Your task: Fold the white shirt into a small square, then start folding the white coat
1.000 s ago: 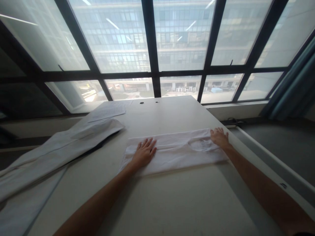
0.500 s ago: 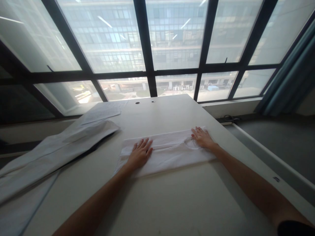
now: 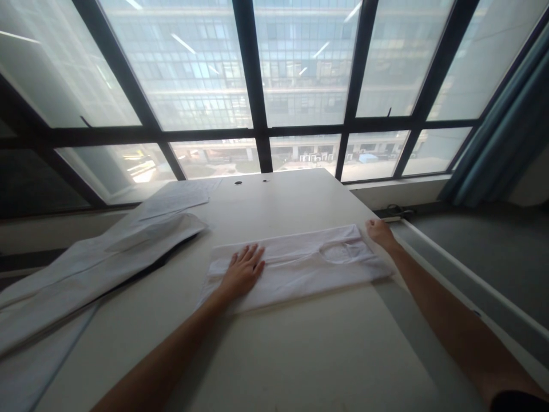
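A white T-shirt lies folded into a long flat strip across the white table, its round neckline showing near the right end. My left hand rests flat on the left part of the shirt, fingers stretched out. Just past the shirt's right end, by the table's right edge, is my right hand. Its fingers are curled in, apart from the cloth, and I see nothing in them.
A pile of pale garments or plastic bags covers the table's left side, with printed paper behind it. The white table reaches to large windows. A blue curtain and a white rail are on the right.
My right hand has lifted off the shirt near the neckline and moved right, its fingers closing. The neckline is now uncovered. My left hand has stayed in place on the cloth.
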A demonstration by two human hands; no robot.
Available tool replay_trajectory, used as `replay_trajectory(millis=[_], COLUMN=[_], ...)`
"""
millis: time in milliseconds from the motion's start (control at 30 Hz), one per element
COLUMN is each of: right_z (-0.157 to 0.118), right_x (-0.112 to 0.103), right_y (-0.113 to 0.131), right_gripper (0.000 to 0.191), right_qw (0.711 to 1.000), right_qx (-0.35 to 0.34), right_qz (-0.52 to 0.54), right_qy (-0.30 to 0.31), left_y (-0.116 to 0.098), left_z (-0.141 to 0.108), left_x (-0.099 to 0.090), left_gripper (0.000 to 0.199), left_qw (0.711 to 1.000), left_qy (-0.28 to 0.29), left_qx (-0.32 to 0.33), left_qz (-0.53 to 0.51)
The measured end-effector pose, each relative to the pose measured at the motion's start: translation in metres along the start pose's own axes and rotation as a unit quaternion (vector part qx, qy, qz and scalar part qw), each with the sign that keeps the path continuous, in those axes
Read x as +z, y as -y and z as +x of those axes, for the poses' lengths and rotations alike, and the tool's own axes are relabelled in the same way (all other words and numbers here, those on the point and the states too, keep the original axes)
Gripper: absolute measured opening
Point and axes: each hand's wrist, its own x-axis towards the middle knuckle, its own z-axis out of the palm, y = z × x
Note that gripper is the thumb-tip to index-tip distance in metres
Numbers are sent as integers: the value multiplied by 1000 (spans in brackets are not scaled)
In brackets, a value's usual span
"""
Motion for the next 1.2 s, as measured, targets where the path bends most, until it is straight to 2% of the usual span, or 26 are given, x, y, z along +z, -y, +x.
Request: replay_trajectory(millis=[167,300,400,533,667,767,867,967,1033,1100,1200], right_z=[-5,-14,-14,-12,-14,-14,-12,-14,-19,-27,-36], right_x=[-16,-20,-27,-31,-30,-30,-30,-33,-37,-43,-48], right_y=[4,13,10,-5,-14,-16,-13,-3,9,24,47], right_gripper=[35,30,24,31,41,46,46,50,54,58,64], right_qw=[986,962,950,907,877,862,863,867,867,864,863], right_qx=[95,122,104,54,4,-19,-21,-4,-2,-9,-4], right_qz=[77,135,153,236,311,356,378,394,401,411,426], right_qy=[114,203,253,346,367,360,335,305,295,291,270], left_y=[1,-1,-2,1,-5,-34,-87,-142,-169,-184,-189], left_z=[0,0,0,0,2,8,23,46,61,72,82], left_x=[1,-2,-3,-3,-10,-20,-22,-10,4,18,33], left_gripper=[58,58,58,59,59,60,63,64,62,59,57], left_qw=[1000,1000,1000,1000,1000,1000,994,984,981,980,976], left_qy=[0,9,14,18,21,13,28,35,26,15,2], left_qx=[-1,-6,-8,-7,-7,21,85,145,160,161,159], left_qz=[-1,-2,-4,-8,-2,-10,-61,-99,-110,-115,-150])
